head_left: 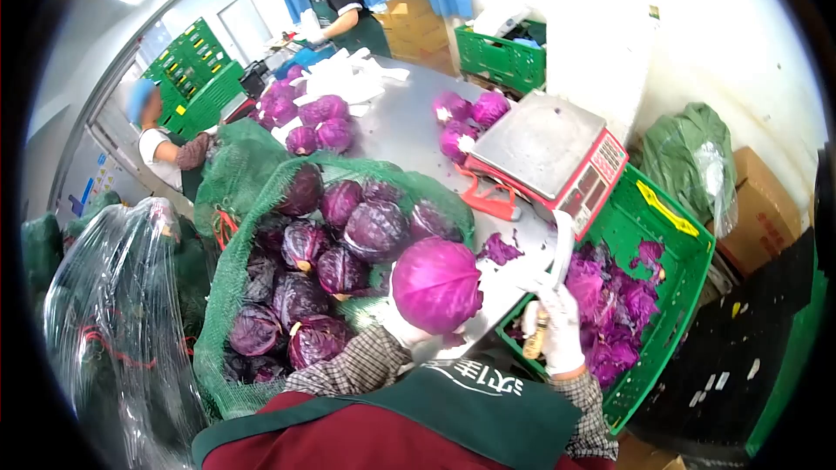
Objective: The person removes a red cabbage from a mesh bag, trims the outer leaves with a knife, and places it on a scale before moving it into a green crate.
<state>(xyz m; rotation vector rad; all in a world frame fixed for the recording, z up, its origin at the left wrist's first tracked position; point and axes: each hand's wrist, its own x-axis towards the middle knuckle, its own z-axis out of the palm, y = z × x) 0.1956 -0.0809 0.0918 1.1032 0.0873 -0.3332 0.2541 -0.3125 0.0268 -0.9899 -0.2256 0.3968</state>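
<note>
A bright purple cabbage (435, 285) rests in my left hand (402, 331), which wears a white glove and is mostly hidden beneath and beside it. My right hand (562, 331), also in a white glove, is closed around the light wooden handle of a knife (536, 335); its blade points up and away from me. To the left, a green mesh sack (218, 296) lies open around darker purple cabbages (300, 244). Below and right of my right hand, a green crate (666, 322) holds loose purple leaves (610, 305).
A scale (540, 144) and a red-orange tool (489, 200) lie on the metal table (405, 135). Beyond are trimmed cabbages (326, 122), white wrappings (353, 78) and another green crate (501, 57). Two people (344, 9) (165, 144) stand farther off. Plastic-wrapped sacks (122, 322) are at left.
</note>
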